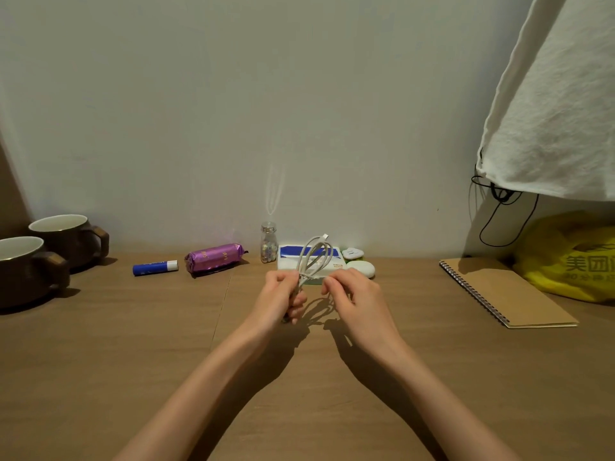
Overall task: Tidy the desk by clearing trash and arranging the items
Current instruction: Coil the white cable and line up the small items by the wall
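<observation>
Nearest the camera, the bench (100, 377) surface is bare wood, with both forearms reaching over it.

Mid-bench, the left hand (281, 294) has its fingers closed around the gathered base of a white cable (311, 257), whose loops stand up above the fist with a connector at the top. The right hand (349, 291) is just beside it, its fingers pinched together on the cable's lower end. Judgement: the cable is being coiled into a bundle and is not yet set down.

Further back, items lie in a loose row near the wall. On the left stand two brown mugs (50, 254), side by side; their pale interiors show no contents as far as can be seen. Next come a blue glue stick (154, 268) lying flat, a purple wrapped packet (214, 257) on its side, and a small glass bottle (268, 242), upright and capped, holding small pale multicoloured pieces. Behind the cable sits a white and blue box (289, 257), contents hidden, with two small white objects (361, 266) beside it. At right lies a closed spiral notebook (509, 291), with a yellow plastic bag (572, 261) beyond it; its contents cannot be determined.

Judgement: the task appears well advanced. No loose trash shows on the bench, though the packet's status is uncertain. Cable placement remains outstanding.
</observation>
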Tool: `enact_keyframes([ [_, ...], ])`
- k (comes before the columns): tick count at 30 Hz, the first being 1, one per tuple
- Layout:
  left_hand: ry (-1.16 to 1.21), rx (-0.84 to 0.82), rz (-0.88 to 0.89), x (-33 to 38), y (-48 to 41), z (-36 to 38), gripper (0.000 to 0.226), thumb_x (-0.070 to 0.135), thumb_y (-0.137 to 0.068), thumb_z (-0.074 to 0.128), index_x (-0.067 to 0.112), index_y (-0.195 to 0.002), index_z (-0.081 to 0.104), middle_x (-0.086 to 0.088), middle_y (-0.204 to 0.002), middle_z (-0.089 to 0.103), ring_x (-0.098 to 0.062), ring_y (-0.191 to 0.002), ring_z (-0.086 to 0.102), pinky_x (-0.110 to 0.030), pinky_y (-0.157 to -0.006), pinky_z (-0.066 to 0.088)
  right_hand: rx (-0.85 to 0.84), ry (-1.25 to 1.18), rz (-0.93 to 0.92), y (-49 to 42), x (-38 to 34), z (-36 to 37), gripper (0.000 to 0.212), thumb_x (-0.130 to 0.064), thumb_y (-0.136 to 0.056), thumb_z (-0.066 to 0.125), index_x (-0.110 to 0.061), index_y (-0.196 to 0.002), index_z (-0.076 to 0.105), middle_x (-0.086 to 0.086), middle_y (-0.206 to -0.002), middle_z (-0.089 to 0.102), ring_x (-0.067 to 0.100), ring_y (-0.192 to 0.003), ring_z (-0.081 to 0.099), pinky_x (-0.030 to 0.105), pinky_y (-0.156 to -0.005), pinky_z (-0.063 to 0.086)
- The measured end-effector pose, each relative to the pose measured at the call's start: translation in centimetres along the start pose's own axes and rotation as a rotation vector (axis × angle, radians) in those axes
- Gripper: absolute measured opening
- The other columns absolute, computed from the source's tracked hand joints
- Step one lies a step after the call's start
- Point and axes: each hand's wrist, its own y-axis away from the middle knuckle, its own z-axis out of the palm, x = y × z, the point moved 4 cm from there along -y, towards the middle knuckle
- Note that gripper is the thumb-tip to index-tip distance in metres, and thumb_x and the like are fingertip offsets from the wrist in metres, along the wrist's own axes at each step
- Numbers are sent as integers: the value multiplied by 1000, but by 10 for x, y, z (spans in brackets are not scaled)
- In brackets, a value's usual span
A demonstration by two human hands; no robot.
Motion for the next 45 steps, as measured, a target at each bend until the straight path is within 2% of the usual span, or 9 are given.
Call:
enact_keyframes([
  [7, 1, 52, 139, 5, 4, -1, 10, 20, -98, 43, 17, -88, 40, 5, -51, 41, -7, -42, 32, -19, -42, 26, 2, -27, 44, 1, 0, -2, 25, -25, -97, 49, -20, -77, 63, -11, -73, 58, 1, -70, 49, 14, -58, 34],
  [14, -85, 177, 206, 9, 9, -13, 10, 27, -94, 51, 19, -88, 52, 3, -56, 47, -8, -49, 39, -21, -46, 30, -185, 75, -90, 7, -11, 12, 21, -27, -98, 46, -24, -83, 62, -14, -79, 56, -1, -73, 49, 18, -63, 37],
  [19, -51, 133, 138, 2, 5, -7, 20, 33, -95, 47, 18, -94, 59, 6, -56, 44, -9, -51, 38, -22, -48, 31, -114, 31, -31, 5, -4, 7, 25, -33, -98, 44, -25, -81, 61, -11, -72, 58, 6, -69, 52, 33, -62, 45],
  [21, -48, 84, 93, 0, 5, -1, 28, 37, -93, 50, 11, -96, 60, 8, -57, 46, -7, -50, 41, -21, -48, 33, -95, 22, -18, 5, -3, 5, 26, -34, -98, 44, -25, -81, 61, -12, -69, 57, 8, -67, 53, 36, -61, 47],
  [23, -123, 54, 99, -1, 6, 2, 23, 34, -91, 54, 12, -92, 63, 11, -54, 51, -4, -49, 46, -19, -48, 36, -95, 22, -16, 5, -3, 5, 25, -35, -98, 43, -26, -84, 61, -12, -72, 58, 9, -68, 56, 37, -61, 49],
  [28, -94, 77, 70, -2, 5, -4, 22, 30, -91, 57, 10, -87, 65, 6, -56, 49, -7, -53, 43, -21, -52, 35, -144, 77, -68, 5, -7, 6, 21, -30, -99, 45, -30, -81, 56, -15, -73, 53, 4, -69, 50, 24, -61, 40],
  [34, -193, -11, 136, 6, 8, -2, 28, 29, -91, 57, 2, -93, 63, 7, -57, 48, -5, -51, 43, -14, -48, 36, -147, 108, -100, 5, -8, 5, 19, -27, -99, 45, -27, -85, 59, -12, -78, 58, 4, -71, 50, 20, -60, 37],
  [39, -73, 58, 96, 3, 10, 2, 21, 26, -95, 51, 9, -85, 58, 4, -57, 43, -8, -53, 38, -22, -53, 33, -161, 128, -126, 5, -12, 5, 20, -28, -99, 44, -31, -81, 53, -18, -68, 50, 1, -66, 49, 18, -58, 35],
  [45, -4, 193, 95, 8, 7, -7, 22, 23, -98, 46, 9, -84, 56, 4, -54, 44, -6, -48, 41, -19, -49, 34, -222, 108, -118, 10, -15, 3, 22, -28, -99, 45, -29, -78, 53, -17, -68, 51, -1, -67, 49, 15, -56, 34],
])
